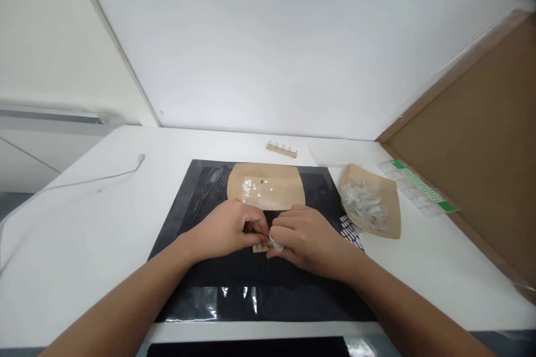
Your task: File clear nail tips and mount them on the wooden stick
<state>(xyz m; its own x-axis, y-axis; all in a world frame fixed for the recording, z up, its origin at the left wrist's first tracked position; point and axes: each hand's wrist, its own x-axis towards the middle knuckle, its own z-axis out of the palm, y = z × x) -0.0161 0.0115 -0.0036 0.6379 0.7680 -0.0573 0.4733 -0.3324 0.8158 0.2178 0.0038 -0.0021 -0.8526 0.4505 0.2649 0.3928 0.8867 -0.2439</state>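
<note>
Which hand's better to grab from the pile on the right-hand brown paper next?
Probably the right hand: it is nearer the pile of whitish pieces. The left hand is farther off, and both are at the small tan strip.

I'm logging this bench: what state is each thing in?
small strip: partly covered
left hand: fingers bent at small strip
right hand: fingers curled at white item
black mat: lying flat
middle brown sheet: bearing scattered white bits
right brown sheet: heaped with whitish pieces
rear strip: untouched
cable: end unplugged
green-striped sheet: untouched
</note>
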